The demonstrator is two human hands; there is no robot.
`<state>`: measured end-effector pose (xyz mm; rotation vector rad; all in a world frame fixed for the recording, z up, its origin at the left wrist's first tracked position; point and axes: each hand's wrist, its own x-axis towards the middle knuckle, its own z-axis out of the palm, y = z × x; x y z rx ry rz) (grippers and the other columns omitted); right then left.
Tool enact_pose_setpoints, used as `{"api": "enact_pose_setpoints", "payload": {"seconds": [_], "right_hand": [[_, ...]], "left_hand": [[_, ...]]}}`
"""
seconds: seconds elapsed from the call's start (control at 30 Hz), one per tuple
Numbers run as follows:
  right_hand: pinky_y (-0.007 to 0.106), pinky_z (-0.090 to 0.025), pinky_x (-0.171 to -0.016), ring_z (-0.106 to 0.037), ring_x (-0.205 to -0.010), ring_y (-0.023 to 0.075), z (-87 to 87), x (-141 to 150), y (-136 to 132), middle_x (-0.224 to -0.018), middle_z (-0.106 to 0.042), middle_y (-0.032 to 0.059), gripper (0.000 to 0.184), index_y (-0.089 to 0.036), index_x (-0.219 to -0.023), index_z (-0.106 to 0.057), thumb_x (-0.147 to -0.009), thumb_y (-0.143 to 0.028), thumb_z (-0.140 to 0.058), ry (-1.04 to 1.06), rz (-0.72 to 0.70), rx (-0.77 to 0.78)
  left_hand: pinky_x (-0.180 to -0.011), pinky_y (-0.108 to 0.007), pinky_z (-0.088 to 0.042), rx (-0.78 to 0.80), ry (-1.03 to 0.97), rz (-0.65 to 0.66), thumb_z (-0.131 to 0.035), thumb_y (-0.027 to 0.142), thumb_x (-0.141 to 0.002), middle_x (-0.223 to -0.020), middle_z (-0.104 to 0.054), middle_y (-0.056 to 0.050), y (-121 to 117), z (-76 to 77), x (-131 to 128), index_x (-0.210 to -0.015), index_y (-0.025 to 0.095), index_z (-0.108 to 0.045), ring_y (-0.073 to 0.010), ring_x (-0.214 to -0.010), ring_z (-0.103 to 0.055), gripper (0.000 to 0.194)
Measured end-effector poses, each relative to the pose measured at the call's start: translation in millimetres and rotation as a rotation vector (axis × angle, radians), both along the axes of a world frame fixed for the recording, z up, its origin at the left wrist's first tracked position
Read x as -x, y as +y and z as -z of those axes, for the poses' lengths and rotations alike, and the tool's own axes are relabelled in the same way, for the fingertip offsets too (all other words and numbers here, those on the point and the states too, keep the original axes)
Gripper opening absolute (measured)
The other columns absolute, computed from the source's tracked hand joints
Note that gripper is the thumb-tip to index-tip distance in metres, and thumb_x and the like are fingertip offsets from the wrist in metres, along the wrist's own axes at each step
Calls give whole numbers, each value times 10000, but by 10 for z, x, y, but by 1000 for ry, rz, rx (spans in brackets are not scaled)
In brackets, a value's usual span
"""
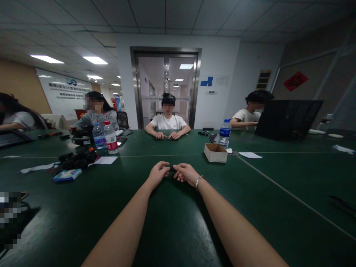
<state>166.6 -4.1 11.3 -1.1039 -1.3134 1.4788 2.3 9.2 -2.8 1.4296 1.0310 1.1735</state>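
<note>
Over the green table (167,215), my two hands meet in front of me at a small dark object (172,169), too small and dim to name. My right hand (186,173), with a silver bracelet (199,182) at the wrist, pinches it between thumb and fingers. My left hand (159,174) has its thumb and fingers curled at the object's left end and seems to grip it there. Fingers cover part of the object. To the right of my hands sits an open cardboard box (216,155); its inside is only partly visible.
Two bottles (111,139) stand at left, near a heap of black gear (79,158) and a blue-white packet (67,175). Another water bottle (225,132) is behind the box. A person (168,120) sits opposite, hands on the table; others sit at both sides. A black monitor (287,118) stands right.
</note>
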Motion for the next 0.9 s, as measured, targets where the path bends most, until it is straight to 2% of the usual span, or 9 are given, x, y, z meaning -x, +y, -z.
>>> {"api": "enact_pose_setpoints", "payload": {"seconds": [0.13, 0.2, 0.3, 0.4, 0.57, 0.77, 0.9], "right_hand": [[122, -358, -304, -518, -371, 82, 3, -7, 2, -529, -618, 40, 190, -114, -799, -501, -825, -276, -596, -3, -4, -6], [122, -356, -302, -517, -369, 82, -3, -5, -1, -531, -617, 41, 187, -113, -796, -501, -830, -275, -589, -2, -3, -8], [119, -352, -301, -513, -365, 80, -21, 1, -18, -531, -618, 45, 170, -111, -796, -498, -848, -260, -562, -1, -1, -4], [121, -361, -308, -512, -364, 79, -35, 4, -33, -530, -617, 44, 160, -114, -793, -493, -850, -250, -556, 4, -3, 4], [125, -371, -314, -521, -374, 82, -19, -5, -19, -541, -621, 45, 168, -112, -812, -501, -823, -253, -592, 6, -14, 0], [123, -371, -313, -522, -371, 80, 1, -9, 1, -545, -619, 38, 176, -113, -829, -503, -799, -240, -622, 19, -18, 3], [122, -374, -314, -526, -374, 82, 5, -10, -1, -546, -620, 42, 157, -109, -825, -504, -801, -217, -616, 9, -23, -6]], "left_hand": [[-407, -165, -341, -15, 142, 18, -455, 433, -805, -551, -504, 16, 19, 55, -8, -968, 142, -556, -79, -441, -465, 349], [-416, -168, -356, -59, 178, 20, -435, 465, -809, -592, -521, 9, 14, 73, -14, -1003, 156, -541, -84, -463, -487, 381], [-460, -174, -400, -99, 154, 9, -494, 393, -785, -731, -542, -7, 1, 73, -17, -1075, 182, -502, -92, -551, -539, 358], [-451, -166, -386, -86, 121, 7, -504, 342, -775, -707, -520, 4, -6, 59, -16, -1087, 178, -490, -83, -534, -521, 353], [-411, -161, -330, -89, 149, 19, -428, 431, -817, -581, -492, 25, -20, 61, -20, -1071, 165, -499, -73, -441, -450, 375], [-448, -177, -388, -138, 238, -23, -475, 406, -801, -829, -557, -37, -54, 51, -29, -1118, 192, -474, -98, -570, -534, 383], [-466, -181, -395, -147, 257, -7, -451, 403, -814, -782, -551, -25, -53, 59, -22, -1099, 194, -490, -94, -556, -519, 355]]}}
